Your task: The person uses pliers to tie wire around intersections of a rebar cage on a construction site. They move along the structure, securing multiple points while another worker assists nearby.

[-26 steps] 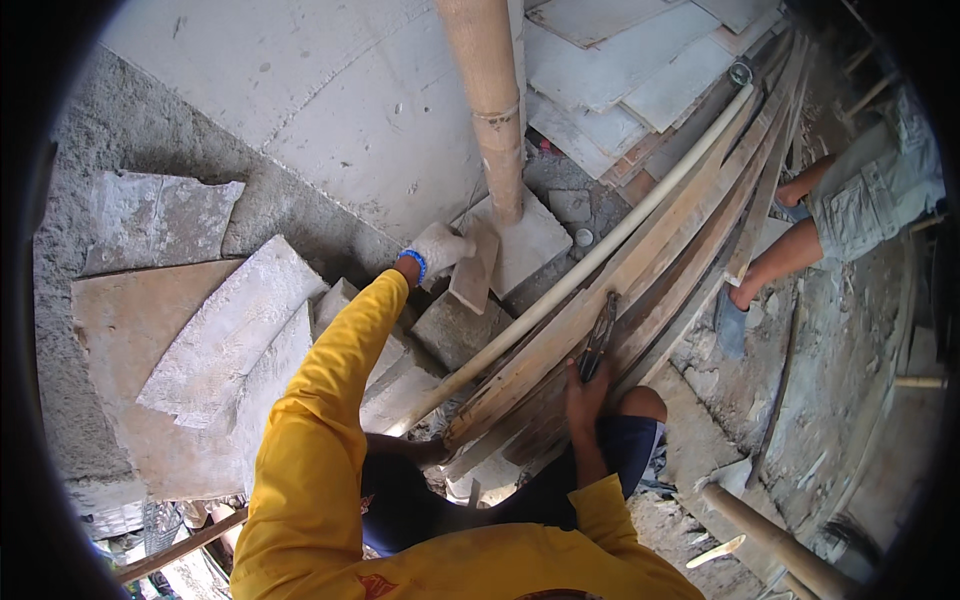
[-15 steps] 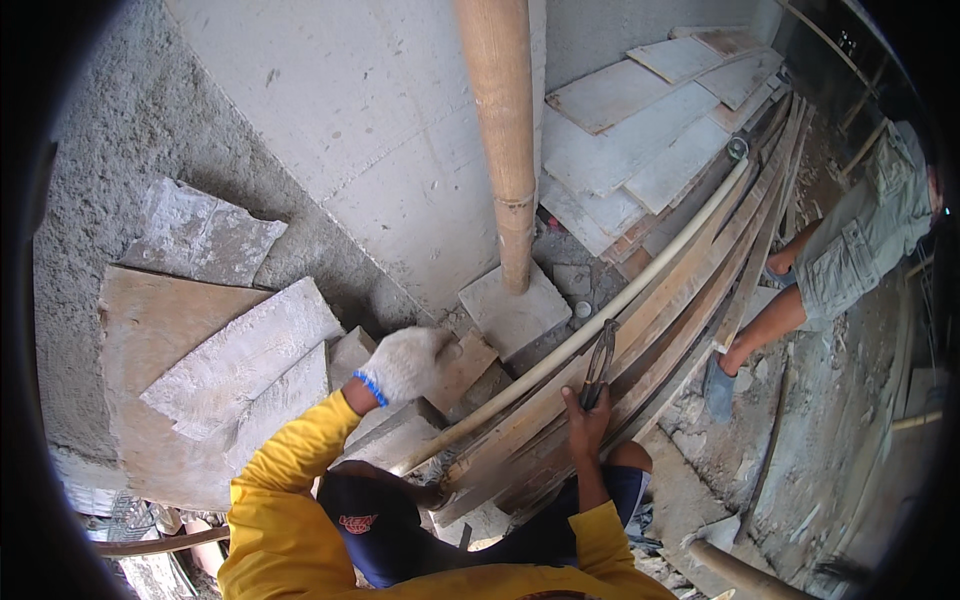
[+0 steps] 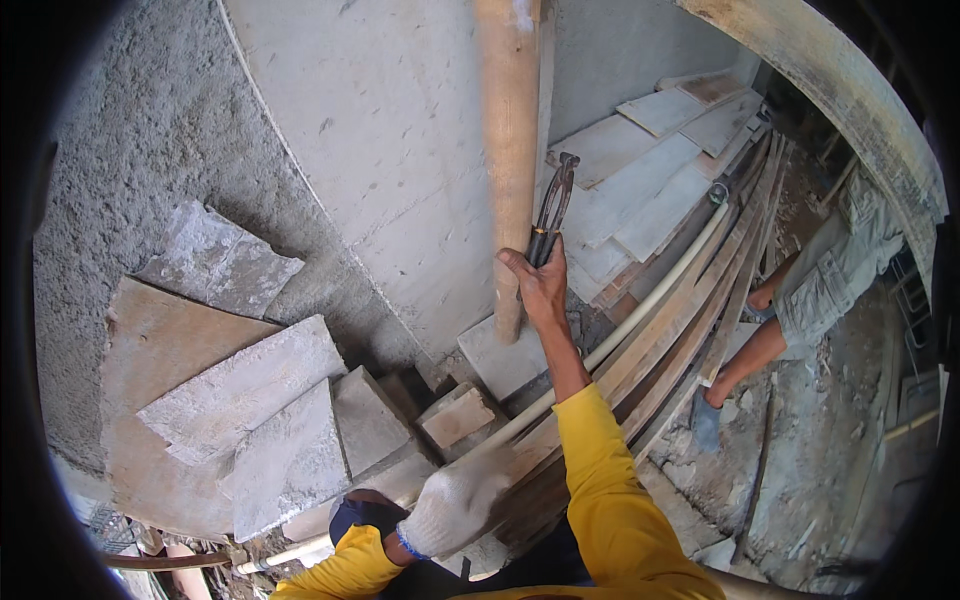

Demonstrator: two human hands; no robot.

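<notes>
A building site: raw concrete, loose timber and rubble underfoot.
On the left, a rough cement wall (image 3: 130,170) met a smoother concrete face (image 3: 380,140), both unpainted, and in front of them a bamboo pole (image 3: 510,130) came down on a square slab (image 3: 490,362). Long wooden planks (image 3: 660,352) lay bunched beside a pale pipe (image 3: 655,296), with flat whitish boards (image 3: 655,180) piled near a bare grey wall (image 3: 640,60) beyond. Cement-stained panels (image 3: 240,390) lay heaped on my left, and the dusty floor (image 3: 690,475) to the right was littered with broken scraps. Beside the pole, a worker's bare right hand (image 3: 541,285) gripped end-cutting pincers (image 3: 556,205), a builder's tool.
</notes>
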